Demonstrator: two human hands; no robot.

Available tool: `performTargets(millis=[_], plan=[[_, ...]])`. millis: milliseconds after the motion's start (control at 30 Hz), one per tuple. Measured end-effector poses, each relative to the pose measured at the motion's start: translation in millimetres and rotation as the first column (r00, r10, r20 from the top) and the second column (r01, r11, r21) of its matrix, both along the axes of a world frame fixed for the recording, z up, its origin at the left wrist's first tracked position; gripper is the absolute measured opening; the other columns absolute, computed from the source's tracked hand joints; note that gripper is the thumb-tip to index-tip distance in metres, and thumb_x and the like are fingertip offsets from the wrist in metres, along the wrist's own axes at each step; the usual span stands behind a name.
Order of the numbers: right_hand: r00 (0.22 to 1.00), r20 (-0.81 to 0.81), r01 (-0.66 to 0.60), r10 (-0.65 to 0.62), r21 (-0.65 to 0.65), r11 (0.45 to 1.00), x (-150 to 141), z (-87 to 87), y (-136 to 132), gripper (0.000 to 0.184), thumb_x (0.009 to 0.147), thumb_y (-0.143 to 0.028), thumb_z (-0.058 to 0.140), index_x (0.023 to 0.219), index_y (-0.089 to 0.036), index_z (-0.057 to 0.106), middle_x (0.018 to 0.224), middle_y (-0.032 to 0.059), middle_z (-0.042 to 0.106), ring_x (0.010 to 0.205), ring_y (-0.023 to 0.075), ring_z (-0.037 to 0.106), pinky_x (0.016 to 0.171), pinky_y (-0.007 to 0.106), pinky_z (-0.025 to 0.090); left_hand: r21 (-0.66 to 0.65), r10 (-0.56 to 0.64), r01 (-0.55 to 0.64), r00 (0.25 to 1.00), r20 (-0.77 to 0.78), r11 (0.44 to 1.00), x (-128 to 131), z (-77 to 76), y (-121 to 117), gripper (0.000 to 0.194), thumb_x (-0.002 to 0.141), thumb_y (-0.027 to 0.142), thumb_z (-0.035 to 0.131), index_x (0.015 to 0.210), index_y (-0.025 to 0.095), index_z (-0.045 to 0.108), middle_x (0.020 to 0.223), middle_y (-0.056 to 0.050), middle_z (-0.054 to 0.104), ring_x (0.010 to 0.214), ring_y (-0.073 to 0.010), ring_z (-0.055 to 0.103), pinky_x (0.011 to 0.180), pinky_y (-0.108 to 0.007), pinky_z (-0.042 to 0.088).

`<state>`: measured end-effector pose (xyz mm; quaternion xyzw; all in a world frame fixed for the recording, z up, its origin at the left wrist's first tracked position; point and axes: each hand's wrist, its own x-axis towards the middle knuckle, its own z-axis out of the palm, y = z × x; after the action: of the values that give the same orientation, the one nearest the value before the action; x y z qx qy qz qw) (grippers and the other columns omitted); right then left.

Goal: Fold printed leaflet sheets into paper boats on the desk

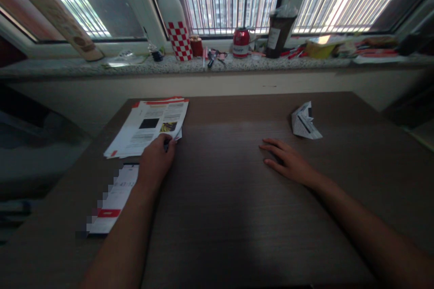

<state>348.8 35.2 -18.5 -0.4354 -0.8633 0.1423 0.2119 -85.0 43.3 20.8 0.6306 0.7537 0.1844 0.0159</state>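
My left hand [158, 156] is at the near right corner of a stack of printed sheets of paper [139, 137] on the left of the desk. Its thumb and fingers are closed on the edge of the top sheet, though the fingertips are partly hidden. My right hand [286, 160] rests open over the desk, fingers spread and holding nothing. Just beyond it, to the right, stands a folded piece of printed paper [303, 122] with creased, pointed flaps.
A phone [118, 194] with a lit white screen lies below the stack, partly behind my left forearm. On the stone windowsill [135, 70] stand a red-checked white bottle [179, 31], a red can [241, 43], a dark drink cup [280, 31] and small clutter. The brown desk [217, 216] extends towards me.
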Motion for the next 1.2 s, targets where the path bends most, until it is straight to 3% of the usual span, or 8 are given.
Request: performTargets(millis=[333, 533, 733, 867, 1067, 1200], plan=[[1.000, 0.004, -0.009, 0.009, 0.000, 1.000, 0, 0.9, 0, 0.046, 0.104, -0.042, 0.057, 0.148, -0.029, 0.057, 0.156, 0.0132, 0.052, 0.144, 0.0325, 0.051, 0.118, 0.057, 0.044, 0.013, -0.011, 0.013, 0.992, -0.129, 1.000, 7, 4.1, -3, 0.045, 0.108, 0.040, 0.039, 0.118, 0.017, 0.076, 0.106, -0.015, 0.080, 0.094, -0.0327, 0.076, 0.079, -0.038, 0.053], [1.000, -0.014, -0.004, 0.004, -0.006, 1.000, -1, 0.8, 0, 0.044, 0.103, -0.042, 0.058, 0.146, -0.029, 0.059, 0.155, 0.0127, 0.053, 0.143, 0.0333, 0.052, 0.117, 0.058, 0.045, 0.106, -0.212, 0.219, 0.975, -0.074, 0.970, 28, 6.3, -13, 0.038, 0.109, 0.036, 0.043, 0.117, 0.017, 0.074, 0.113, -0.014, 0.079, 0.101, -0.0317, 0.076, 0.085, -0.039, 0.056], [1.000, -0.014, -0.002, 0.002, -0.007, 1.000, -2, 1.0, -1, 0.045, 0.103, -0.042, 0.058, 0.147, -0.029, 0.058, 0.156, 0.0130, 0.052, 0.144, 0.0329, 0.051, 0.118, 0.058, 0.043, 0.073, -0.483, 0.481, 0.875, 0.013, 0.874, 58, -2.2, -24, 0.029, 0.108, 0.031, 0.048, 0.119, 0.018, 0.072, 0.119, -0.011, 0.078, 0.101, -0.0293, 0.078, 0.084, -0.040, 0.061], [1.000, -0.020, -0.004, 0.004, -0.008, 1.000, -3, 2.6, -1, 0.046, 0.105, -0.042, 0.057, 0.150, -0.030, 0.055, 0.157, 0.0125, 0.050, 0.145, 0.0314, 0.050, 0.119, 0.057, 0.044, 0.040, -0.652, 0.651, 0.754, 0.072, 0.758, 78, -8.1, -32, 0.027, 0.109, 0.029, 0.048, 0.119, 0.020, 0.072, 0.116, -0.008, 0.079, 0.097, -0.0252, 0.078, 0.084, -0.039, 0.062], [0.998, -0.061, -0.014, 0.014, 0.006, 1.000, -9, 7.8, -6, 0.048, 0.105, -0.040, 0.056, 0.152, -0.030, 0.052, 0.159, 0.0118, 0.048, 0.147, 0.0302, 0.048, 0.121, 0.057, 0.043, 0.022, -0.781, 0.783, 0.618, 0.091, 0.622, 102, -10.2, -45, 0.026, 0.107, 0.026, 0.053, 0.125, 0.020, 0.071, 0.122, -0.010, 0.076, 0.104, -0.0254, 0.075, 0.087, -0.042, 0.063], [0.997, -0.038, -0.066, 0.066, -0.008, 0.998, -13, 8.8, -11, 0.049, 0.106, -0.039, 0.055, 0.155, -0.032, 0.050, 0.164, 0.0101, 0.046, 0.150, 0.0311, 0.044, 0.122, 0.058, 0.042, 0.007, -0.812, 0.822, 0.562, 0.156, 0.570, 105, -6.2, -49, 0.033, 0.102, 0.028, 0.064, 0.133, 0.020, 0.068, 0.128, -0.010, 0.073, 0.113, -0.0265, 0.072, 0.094, -0.045, 0.062]])
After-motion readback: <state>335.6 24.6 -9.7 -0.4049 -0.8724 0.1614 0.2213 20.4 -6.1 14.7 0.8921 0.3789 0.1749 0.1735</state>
